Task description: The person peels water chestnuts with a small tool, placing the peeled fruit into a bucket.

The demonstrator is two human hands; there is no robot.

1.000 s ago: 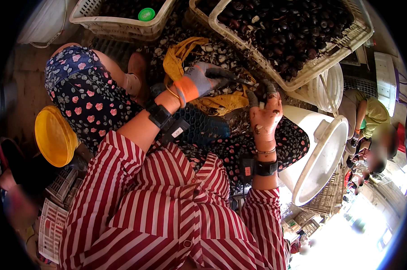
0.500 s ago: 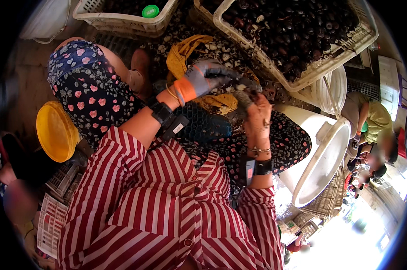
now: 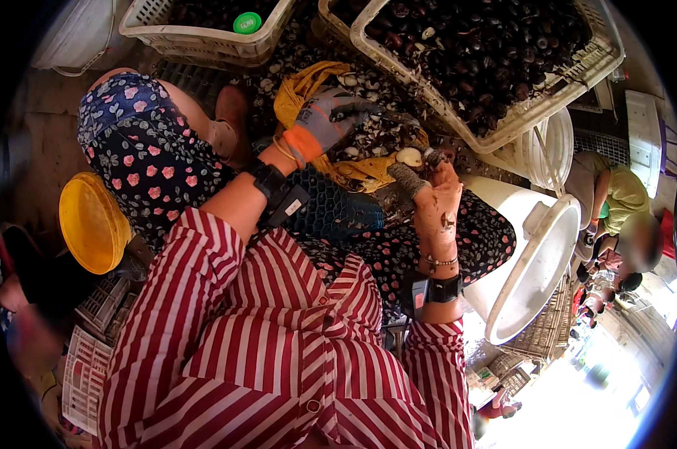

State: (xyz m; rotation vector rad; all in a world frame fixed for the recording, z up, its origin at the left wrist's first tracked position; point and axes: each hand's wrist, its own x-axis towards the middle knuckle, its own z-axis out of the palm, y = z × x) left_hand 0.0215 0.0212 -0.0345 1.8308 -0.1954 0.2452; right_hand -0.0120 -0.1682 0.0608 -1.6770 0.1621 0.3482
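Grey-and-orange glove covers the left hand, curled around what I take for a slim knife; the right hand seems to pinch a pale round piece near yellow cloth. I judge peeling in hand; the next move calls for steadiness.

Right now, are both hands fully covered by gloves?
No, the left hand wears a gray-and-orange glove, but the right hand shows bare skin, with a gray cover on its thumb.
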